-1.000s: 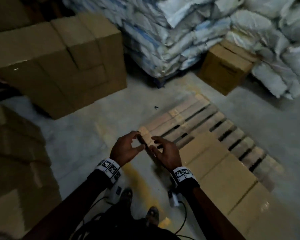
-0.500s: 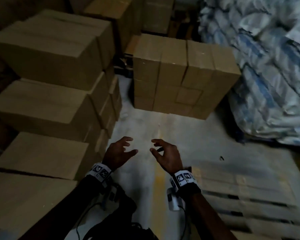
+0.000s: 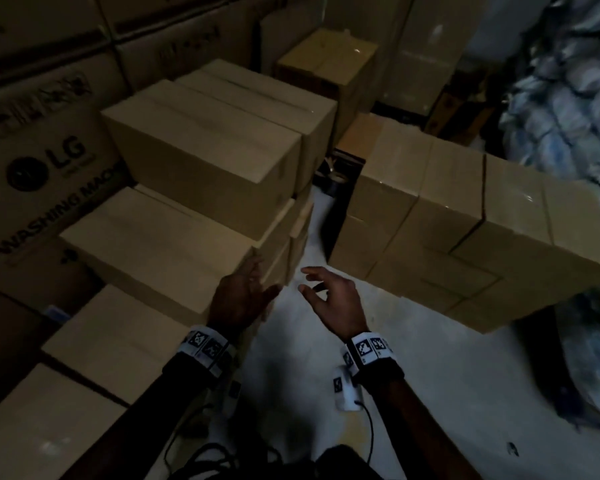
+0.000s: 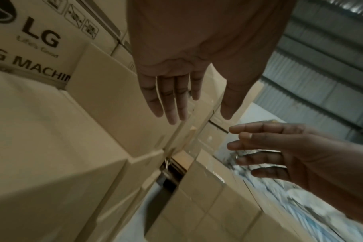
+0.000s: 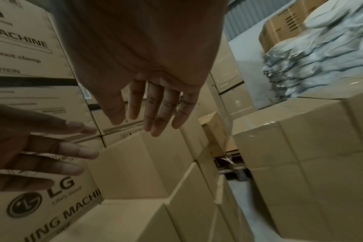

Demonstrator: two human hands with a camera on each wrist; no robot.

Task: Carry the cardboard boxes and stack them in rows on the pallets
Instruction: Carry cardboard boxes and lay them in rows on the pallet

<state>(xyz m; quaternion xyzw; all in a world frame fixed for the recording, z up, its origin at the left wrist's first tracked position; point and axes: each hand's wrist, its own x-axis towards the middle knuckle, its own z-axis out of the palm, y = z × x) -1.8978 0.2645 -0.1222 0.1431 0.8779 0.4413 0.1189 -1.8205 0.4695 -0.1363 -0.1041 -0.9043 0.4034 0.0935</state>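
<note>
A stepped stack of plain cardboard boxes (image 3: pixel 201 157) fills the left-centre of the head view, its lower box (image 3: pixel 153 247) jutting toward me. My left hand (image 3: pixel 264 280) reaches with straight fingers (image 4: pixel 172 104) to that lower box's near right corner; whether it touches I cannot tell. My right hand (image 3: pixel 311 282) hovers just right of it over the floor, fingers (image 5: pixel 155 117) spread and holding nothing. A second block of boxes (image 3: pixel 465 220) stands to the right. No pallet is in view.
Large LG washing machine cartons (image 3: pixel 49 161) form a wall at the left and back. Piled white and blue sacks (image 3: pixel 568 81) rise at the right. A narrow strip of pale concrete floor (image 3: pixel 326 393) runs between the two box stacks. More low boxes (image 3: pixel 118 341) sit at my near left.
The view has swung left from the pallet to the box stacks, which are closer now. Both empty hands have moved forward, the left one up to the stack's corner.
</note>
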